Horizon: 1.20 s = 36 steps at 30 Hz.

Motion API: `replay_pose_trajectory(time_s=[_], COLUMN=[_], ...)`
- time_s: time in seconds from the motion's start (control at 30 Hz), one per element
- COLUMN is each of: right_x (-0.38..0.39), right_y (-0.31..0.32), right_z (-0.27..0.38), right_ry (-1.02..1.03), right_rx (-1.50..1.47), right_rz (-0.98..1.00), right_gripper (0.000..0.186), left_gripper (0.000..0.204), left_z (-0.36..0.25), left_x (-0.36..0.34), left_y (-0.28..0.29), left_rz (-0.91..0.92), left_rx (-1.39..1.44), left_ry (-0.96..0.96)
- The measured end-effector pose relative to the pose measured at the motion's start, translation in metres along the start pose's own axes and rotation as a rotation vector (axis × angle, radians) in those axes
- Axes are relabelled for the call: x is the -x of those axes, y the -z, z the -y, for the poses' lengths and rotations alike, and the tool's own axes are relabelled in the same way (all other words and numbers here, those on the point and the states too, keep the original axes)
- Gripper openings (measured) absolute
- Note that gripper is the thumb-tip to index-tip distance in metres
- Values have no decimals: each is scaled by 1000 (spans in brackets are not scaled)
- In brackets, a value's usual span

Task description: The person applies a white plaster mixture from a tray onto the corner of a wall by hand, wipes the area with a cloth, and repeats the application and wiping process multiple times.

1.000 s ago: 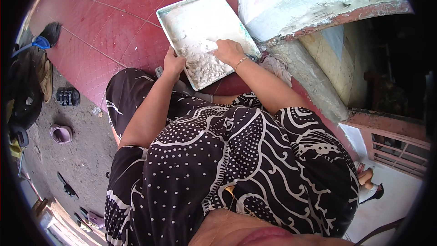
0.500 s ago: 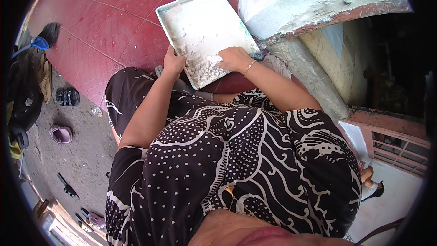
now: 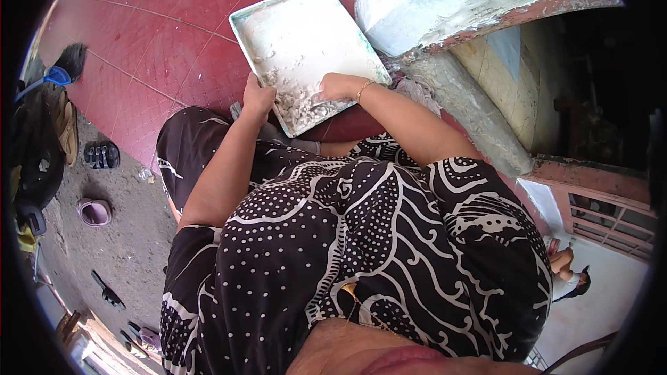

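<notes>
A shallow rectangular white tray [image 3: 278, 1] lies tilted in front of me. Pale, crumbly clumps [image 3: 294, 108] are heaped toward its near end, while a smooth white layer covers the far part. My left hand [image 3: 259, 99] is closed around the tray's left rim, close to the near corner. Over the near right part of the tray, my right hand [image 3: 339, 86] has its fingers curled down into the clumps. Whatever those fingers hold is hidden from this view.
Red tiled floor [image 3: 160, 42] surrounds the tray. A pale painted wall base [image 3: 417, 0] stands at right, beside a crumpled cloth [image 3: 417, 92]. At left are a blue-handled brush [image 3: 59, 75], sandals [image 3: 102, 155] and a mauve clog [image 3: 94, 212]. Another person [image 3: 570, 278] is at far right.
My right hand has shifted left and slightly toward me through the clumps. The tray and my left hand appear a little further left in the view.
</notes>
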State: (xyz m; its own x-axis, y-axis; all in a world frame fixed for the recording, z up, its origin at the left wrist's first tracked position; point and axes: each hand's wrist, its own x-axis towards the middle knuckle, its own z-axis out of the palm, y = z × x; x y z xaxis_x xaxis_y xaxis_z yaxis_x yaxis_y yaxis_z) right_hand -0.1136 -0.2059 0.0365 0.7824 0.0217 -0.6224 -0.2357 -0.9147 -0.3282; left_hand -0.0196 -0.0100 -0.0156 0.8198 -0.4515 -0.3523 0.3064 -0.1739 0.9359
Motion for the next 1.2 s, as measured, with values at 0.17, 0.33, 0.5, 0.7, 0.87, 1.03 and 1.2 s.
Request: replay_pose_trajectory(time_s=[0.17, 0.33, 0.5, 0.7, 0.87, 1.03, 1.2], right_x=[16, 28, 16, 14, 17, 11, -5], right_y=[-6, -15, -23, -19, -19, -13, -1], right_z=[33, 57, 70, 61, 58, 63, 74], right_ry=[-35, -90, -171, -129, -111, -115, -172], right_rx=[118, 83, -37, -47, -55, -77, -28], right_rz=[-104, -249, -330, -313, -353, -433, -384], right_gripper=[39, 39, 32, 34, 33, 32, 30], left_gripper=[51, 47, 46, 44, 38, 35, 37], left_z=[-5, 2, 4, -8, -13, -11, -10], left_x=[2, -2, -4, 6, 5, 3, 3], left_y=[2, 1, 6, 5, 3, 4, 2], left_rz=[5, -16, 7, 42, 41, 34, 26], left_rx=[0, -58, -141, -1, 97, 108, 85], left_ry=[26, 0, 21, 32, 107, 104, 83])
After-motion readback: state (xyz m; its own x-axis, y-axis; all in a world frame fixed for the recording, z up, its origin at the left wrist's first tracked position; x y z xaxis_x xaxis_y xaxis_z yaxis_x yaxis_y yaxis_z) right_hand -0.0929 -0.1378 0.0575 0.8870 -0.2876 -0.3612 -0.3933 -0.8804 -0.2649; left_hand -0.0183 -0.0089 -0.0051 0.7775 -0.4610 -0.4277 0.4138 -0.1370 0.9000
